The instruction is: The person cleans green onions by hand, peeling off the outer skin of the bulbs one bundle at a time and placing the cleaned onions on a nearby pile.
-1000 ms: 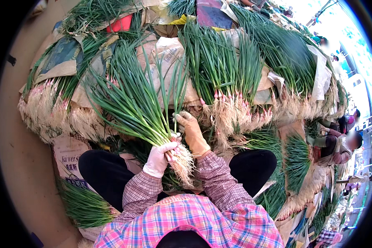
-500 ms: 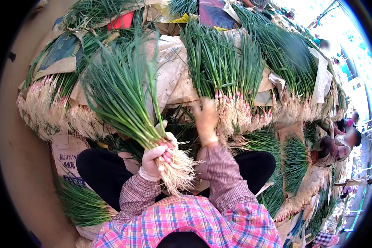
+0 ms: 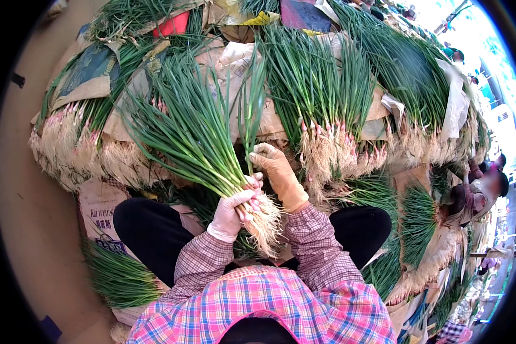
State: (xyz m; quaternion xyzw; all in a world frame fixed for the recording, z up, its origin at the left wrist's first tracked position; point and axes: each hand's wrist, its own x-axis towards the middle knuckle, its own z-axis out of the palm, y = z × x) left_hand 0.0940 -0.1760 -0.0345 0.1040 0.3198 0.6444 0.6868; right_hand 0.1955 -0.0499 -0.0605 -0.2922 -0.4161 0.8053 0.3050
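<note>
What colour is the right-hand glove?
The right-hand glove is mostly yellowish tan, best seen in the head view.

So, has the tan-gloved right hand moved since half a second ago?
Yes: the right hand has moved left, away from the green, pink-bulbed bunch lying to its right.

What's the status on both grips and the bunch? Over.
Left grip closed around the green-leaved bunch near its pale roots. Right grip pinching green stalks beside it. More bunches lying beyond.
</note>
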